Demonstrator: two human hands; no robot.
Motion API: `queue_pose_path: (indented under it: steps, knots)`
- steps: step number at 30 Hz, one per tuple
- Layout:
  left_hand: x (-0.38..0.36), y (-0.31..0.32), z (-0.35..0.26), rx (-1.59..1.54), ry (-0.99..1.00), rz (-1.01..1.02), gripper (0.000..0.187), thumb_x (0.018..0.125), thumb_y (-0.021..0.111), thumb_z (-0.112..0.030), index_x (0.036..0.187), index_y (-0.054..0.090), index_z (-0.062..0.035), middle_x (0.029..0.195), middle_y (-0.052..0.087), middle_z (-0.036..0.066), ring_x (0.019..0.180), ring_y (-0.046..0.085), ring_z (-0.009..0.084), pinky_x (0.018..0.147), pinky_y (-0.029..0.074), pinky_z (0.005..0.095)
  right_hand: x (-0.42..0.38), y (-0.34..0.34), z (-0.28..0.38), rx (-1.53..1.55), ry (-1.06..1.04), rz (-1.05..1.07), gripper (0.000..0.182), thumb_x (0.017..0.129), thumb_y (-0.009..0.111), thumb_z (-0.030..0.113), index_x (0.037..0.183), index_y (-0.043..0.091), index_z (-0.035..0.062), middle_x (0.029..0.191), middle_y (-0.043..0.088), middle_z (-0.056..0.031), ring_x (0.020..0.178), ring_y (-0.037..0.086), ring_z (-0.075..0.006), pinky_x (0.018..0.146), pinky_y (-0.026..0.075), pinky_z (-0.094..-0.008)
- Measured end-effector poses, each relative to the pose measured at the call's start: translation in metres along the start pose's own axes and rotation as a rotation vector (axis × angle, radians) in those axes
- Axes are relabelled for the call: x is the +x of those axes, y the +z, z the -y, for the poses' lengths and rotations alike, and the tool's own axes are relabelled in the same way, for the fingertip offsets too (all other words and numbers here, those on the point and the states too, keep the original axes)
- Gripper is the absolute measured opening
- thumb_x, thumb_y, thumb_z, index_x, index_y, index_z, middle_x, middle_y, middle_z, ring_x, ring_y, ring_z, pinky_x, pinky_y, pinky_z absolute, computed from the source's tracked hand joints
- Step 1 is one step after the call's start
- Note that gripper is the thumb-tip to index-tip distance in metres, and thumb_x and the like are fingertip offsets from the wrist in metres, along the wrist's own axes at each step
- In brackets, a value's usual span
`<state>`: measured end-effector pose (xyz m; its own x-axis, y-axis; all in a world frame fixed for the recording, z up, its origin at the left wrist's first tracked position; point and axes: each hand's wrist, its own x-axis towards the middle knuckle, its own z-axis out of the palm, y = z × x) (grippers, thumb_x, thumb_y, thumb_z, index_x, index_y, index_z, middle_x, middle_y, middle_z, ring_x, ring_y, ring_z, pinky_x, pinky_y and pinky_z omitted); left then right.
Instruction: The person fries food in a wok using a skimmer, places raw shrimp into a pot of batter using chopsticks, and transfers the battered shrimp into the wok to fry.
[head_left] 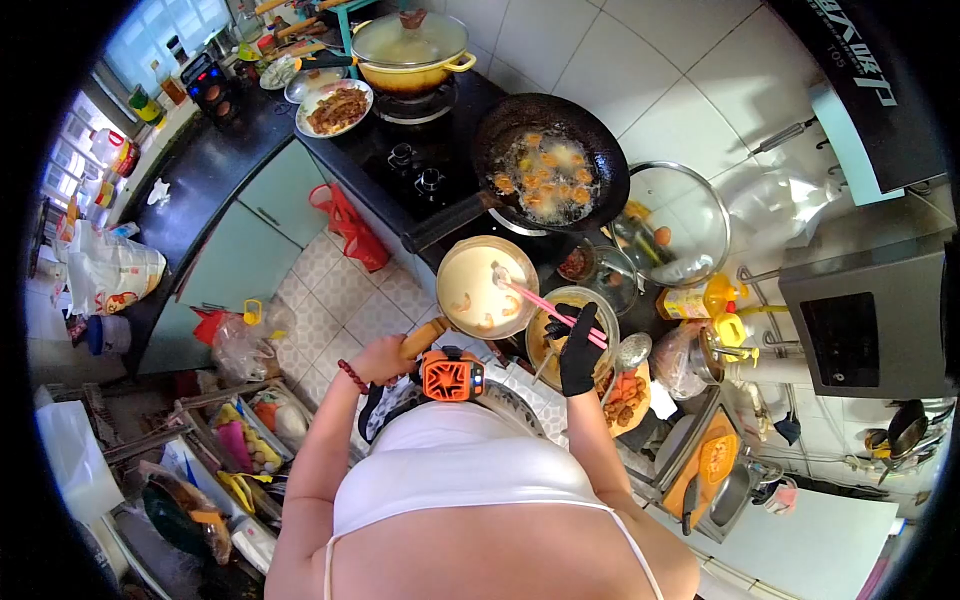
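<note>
Honestly, working a piece (499, 272) in that creamy liquid called for a light pinch around its middle and a level pan (440, 285), imo, since a hard squeeze could've shot it loose. Couldn't tell if your chopsticks (545, 305) had it clamped or just touched it. Your gloved right hand (578, 355) was closed round their back ends, over the bowl (616, 318), sticks slanting into the pan. Your bare left hand (380, 360) had the wooden handle (424, 338) wrapped, forearm angled in from the side.

A red bag (352, 228) beside pale green cabinets (268, 196); what appears to be a white package (115, 268) at the dark tabletop (200, 185).
</note>
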<state>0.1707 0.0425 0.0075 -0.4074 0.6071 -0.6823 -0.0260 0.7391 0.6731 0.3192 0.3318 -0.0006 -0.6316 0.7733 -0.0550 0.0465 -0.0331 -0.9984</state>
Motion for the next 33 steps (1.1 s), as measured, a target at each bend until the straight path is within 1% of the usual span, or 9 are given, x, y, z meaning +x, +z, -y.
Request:
queue_pose_path:
  steps: [8,10,11,12,16,23,31,32,33]
  knots:
    - [0.000,0.000,0.001,-0.013,0.006,0.018,0.025,0.076,0.063,-0.017,0.094,0.055,-0.0012,0.061,0.057,0.005,0.043,0.055,0.0138,0.038,0.044,0.0274,-0.020,0.012,0.010,0.021,-0.041,0.056,0.039,0.098,0.042,0.029,0.091,0.065,-0.0027,0.080,0.066,-0.0084,0.072,0.061,-0.0136,0.069,0.047,-0.0253]
    - [-0.004,-0.002,-0.007,-0.050,-0.017,0.028,0.025,0.073,0.063,-0.013,0.093,0.053,-0.0011,0.062,0.057,0.005,0.043,0.055,0.0135,0.037,0.043,0.0270,-0.028,0.021,-0.037,-0.054,-0.128,-0.035,0.037,0.098,0.042,0.028,0.089,0.064,-0.0009,0.074,0.065,-0.0056,0.067,0.060,-0.0116,0.061,0.047,-0.0248]
    - [-0.003,-0.002,-0.006,-0.042,-0.011,0.017,0.025,0.073,0.063,-0.013,0.093,0.053,-0.0011,0.061,0.057,0.004,0.043,0.054,0.0133,0.037,0.043,0.0269,-0.030,0.018,-0.030,-0.210,-0.090,0.137,0.035,0.097,0.043,0.028,0.091,0.064,-0.0003,0.078,0.066,-0.0059,0.066,0.060,-0.0131,0.062,0.048,-0.0266]
    - [-0.002,-0.001,-0.004,-0.032,-0.006,0.006,0.024,0.073,0.063,-0.013,0.092,0.053,-0.0012,0.061,0.056,0.004,0.042,0.054,0.0132,0.036,0.042,0.0268,-0.034,0.027,-0.007,-0.043,0.078,0.216,0.038,0.097,0.043,0.030,0.090,0.064,-0.0009,0.079,0.067,-0.0064,0.065,0.061,-0.0136,0.061,0.048,-0.0274]
    - [0.002,0.001,0.002,-0.005,0.008,0.017,0.023,0.073,0.063,-0.013,0.090,0.053,-0.0005,0.059,0.055,0.004,0.042,0.054,0.0132,0.036,0.042,0.0267,-0.027,0.024,-0.004,0.108,0.121,0.138,0.043,0.097,0.042,0.033,0.087,0.065,-0.0012,0.077,0.067,-0.0065,0.065,0.061,-0.0120,0.060,0.047,-0.0253]
    - [0.002,0.003,-0.004,-0.017,-0.082,-0.010,0.030,0.078,0.067,-0.022,0.091,0.053,0.0004,0.056,0.055,0.005,0.042,0.055,0.0135,0.037,0.045,0.0274,-0.033,0.022,-0.015,0.076,0.068,0.153,0.036,0.096,0.046,0.031,0.090,0.065,0.0008,0.078,0.066,-0.0052,0.065,0.058,-0.0099,0.058,0.046,-0.0236]
    - [0.005,0.005,-0.006,0.063,-0.105,-0.001,0.023,0.077,0.063,-0.015,0.093,0.053,-0.0003,0.052,0.054,0.004,0.039,0.051,0.0117,0.035,0.039,0.0269,-0.043,0.018,-0.030,0.068,0.109,0.218,0.041,0.098,0.040,0.032,0.091,0.064,-0.0008,0.076,0.067,-0.0068,0.066,0.061,-0.0126,0.060,0.048,-0.0249]
    - [0.005,0.005,-0.004,0.038,-0.105,0.005,0.023,0.077,0.063,-0.014,0.093,0.053,-0.0003,0.052,0.054,0.003,0.039,0.051,0.0116,0.035,0.039,0.0265,-0.041,0.022,-0.028,0.117,-0.052,0.132,0.039,0.098,0.041,0.030,0.091,0.064,-0.0008,0.075,0.066,-0.0062,0.065,0.061,-0.0123,0.059,0.048,-0.0243]
    - [0.007,0.005,-0.001,0.010,-0.104,0.010,0.023,0.077,0.063,-0.014,0.093,0.054,-0.0003,0.052,0.054,0.003,0.040,0.051,0.0115,0.036,0.039,0.0260,-0.041,0.020,-0.025,0.217,0.064,0.138,0.038,0.098,0.041,0.030,0.092,0.064,-0.0010,0.074,0.066,-0.0062,0.064,0.060,-0.0120,0.059,0.048,-0.0241]
